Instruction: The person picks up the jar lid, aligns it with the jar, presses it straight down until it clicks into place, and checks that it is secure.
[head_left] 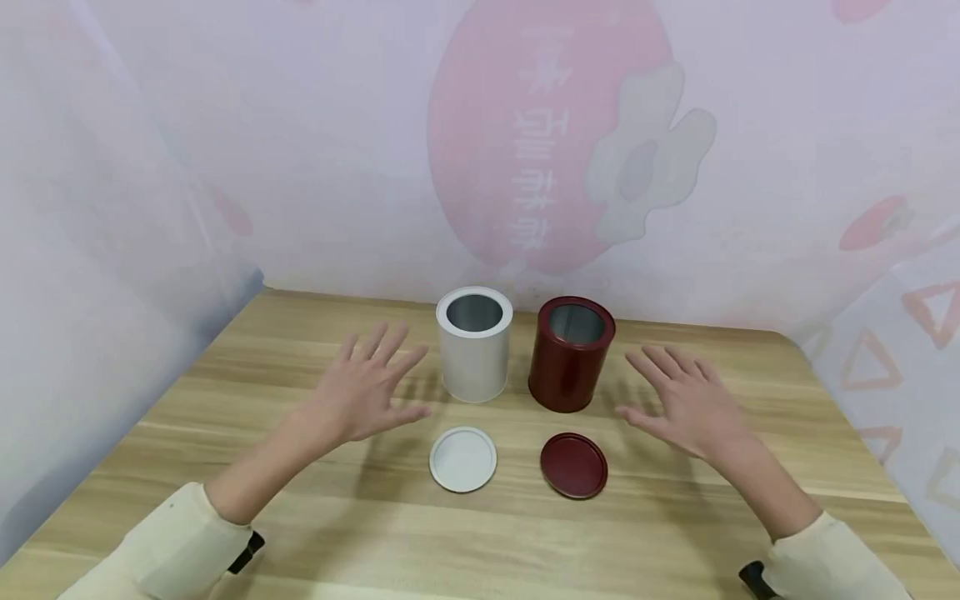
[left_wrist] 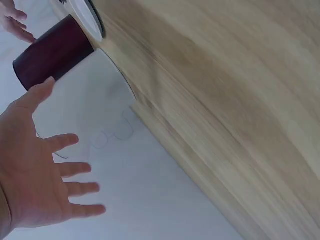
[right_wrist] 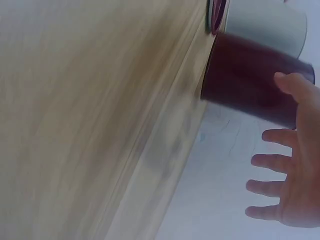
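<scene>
Left hand (head_left: 367, 387) and right hand (head_left: 686, 400), fingers spread, gripping nothing, apparently clear of white tin (head_left: 474, 343) and red tin (head_left: 571, 353).

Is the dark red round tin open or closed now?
Open. The dark red round metal tin stands upright with a bare mouth; its dark red round lid lies flat on the wooden table before it.

The only writing in view is a vertical column of white characters (head_left: 542, 137) printed on the large pink round shape (head_left: 487, 100) of the backdrop sheet behind the table, seen in the head view. The characters appear mirrored and washed out through the sheet, so they cannot be read. No label, brand, number or sign shows on the white tin (head_left: 474, 348), the dark red tin (head_left: 570, 357) or either lid.
</scene>
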